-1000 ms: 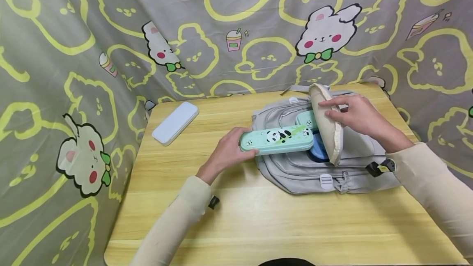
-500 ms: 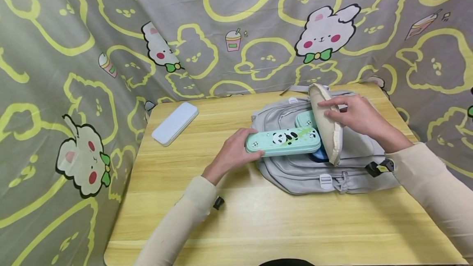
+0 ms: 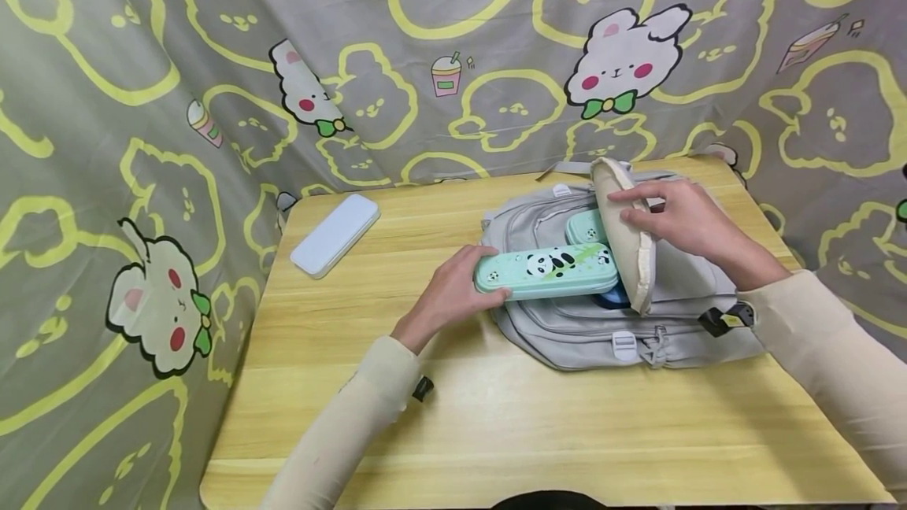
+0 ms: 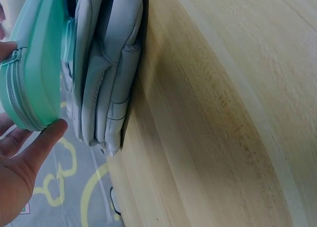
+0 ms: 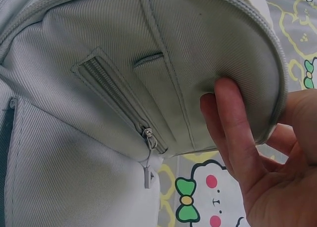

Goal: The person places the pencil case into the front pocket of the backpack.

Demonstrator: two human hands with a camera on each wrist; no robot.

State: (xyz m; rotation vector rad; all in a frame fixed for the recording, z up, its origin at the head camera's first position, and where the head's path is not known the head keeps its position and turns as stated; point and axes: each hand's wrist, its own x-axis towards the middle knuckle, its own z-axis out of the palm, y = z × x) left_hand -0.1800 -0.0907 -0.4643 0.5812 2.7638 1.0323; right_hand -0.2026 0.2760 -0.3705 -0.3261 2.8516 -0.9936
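The left hand (image 3: 453,287) grips one end of a mint-green panda case (image 3: 549,274), thumb on the near side and fingers on the far side. The case is held level above the grey backpack (image 3: 567,346), its other end beside the raised flap (image 3: 625,254). The right hand (image 3: 686,215) pinches that flap between thumb and fingers. In the backpack's opening lie a second green case (image 3: 584,227) and a blue object (image 3: 612,295), both partly hidden. The backpack lies on the wooden table (image 3: 340,337); well apart, toward the far left corner, rests a pale blue case (image 3: 336,236). Patterned cloth (image 3: 397,120) hangs behind.
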